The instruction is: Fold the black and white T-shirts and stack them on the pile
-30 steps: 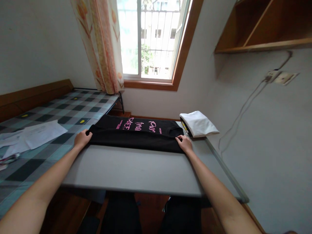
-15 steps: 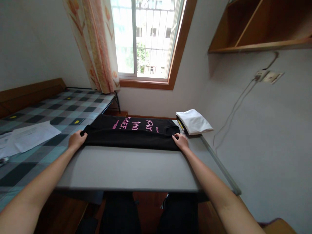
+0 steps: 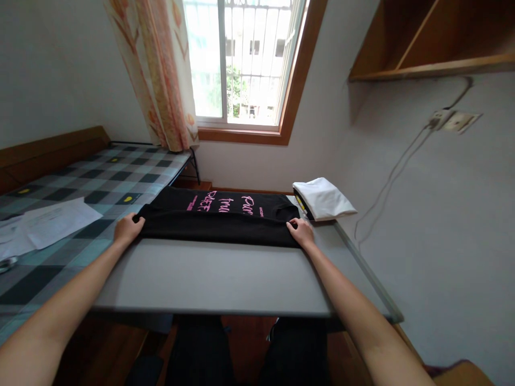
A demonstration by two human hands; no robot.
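A black T-shirt (image 3: 217, 228) with pink lettering lies sideways across the grey tabletop (image 3: 225, 276), its near side folded over onto the front and partly covering the print. At its left end my left hand (image 3: 127, 228) pinches the folded cloth between thumb and fingers. My right hand (image 3: 301, 232) grips the other end, beside the neckline. The cloth between both hands is straight and fairly smooth.
A folded white cloth (image 3: 324, 198) sits at the table's back right corner, over something dark. On the left is a bed (image 3: 153, 174) with a checked cover and paper sheets (image 3: 56, 222). A wooden shelf (image 3: 434, 67) hangs upper right.
The view has shifted slightly. Both hands keep their hold on the T-shirt, and its fold looks the same.
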